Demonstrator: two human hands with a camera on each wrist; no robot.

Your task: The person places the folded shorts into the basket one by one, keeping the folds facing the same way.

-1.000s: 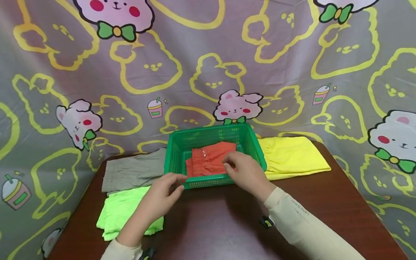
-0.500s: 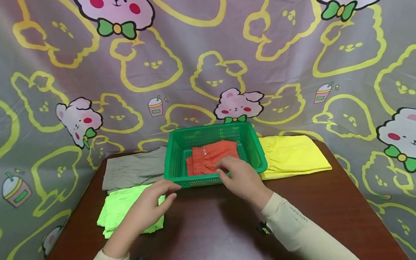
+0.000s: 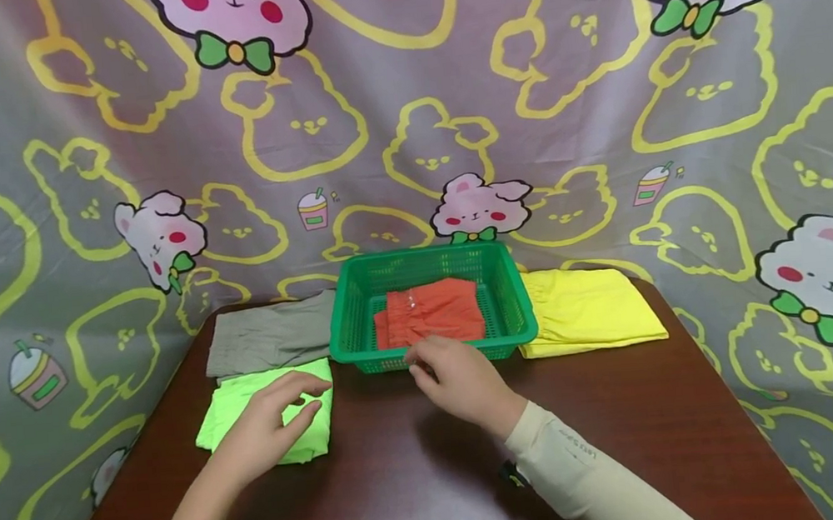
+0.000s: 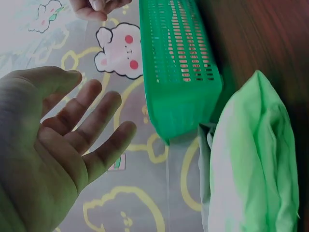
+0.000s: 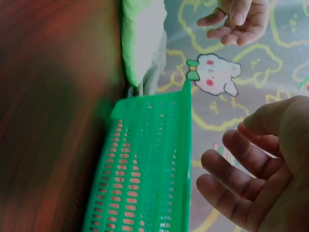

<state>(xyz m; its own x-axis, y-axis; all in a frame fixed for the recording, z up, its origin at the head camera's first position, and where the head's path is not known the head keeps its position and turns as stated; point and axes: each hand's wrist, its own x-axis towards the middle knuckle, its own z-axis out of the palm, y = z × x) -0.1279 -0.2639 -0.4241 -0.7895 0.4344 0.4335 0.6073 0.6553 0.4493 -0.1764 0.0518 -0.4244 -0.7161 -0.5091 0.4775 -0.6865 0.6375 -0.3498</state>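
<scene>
A green plastic basket (image 3: 501,351) stands at the back middle of the table, with a folded orange-red garment (image 3: 436,310) lying inside it. My left hand (image 3: 263,430) hovers over the folded neon green garment (image 3: 321,445) at the left, its fingers loosely bent around nothing. In front of the basket's near wall hangs my right hand (image 3: 461,377), also holding nothing. In the left wrist view the neon green garment (image 4: 251,164) lies beside the basket (image 4: 183,106), apart from the left hand (image 4: 58,140). The right wrist view has the right hand (image 5: 256,169) beside the basket (image 5: 149,125), fingers spread.
A folded grey garment (image 3: 269,337) lies left of the basket, partly behind the neon green one. To the right is a folded yellow garment (image 3: 590,310). The brown table (image 3: 409,495) backs onto a patterned curtain (image 3: 354,82).
Both hands have drawn away: the left hand moved left and nearer over the neon green garment, the right hand moved left and back from above the basket. The garments and basket stayed put.
</scene>
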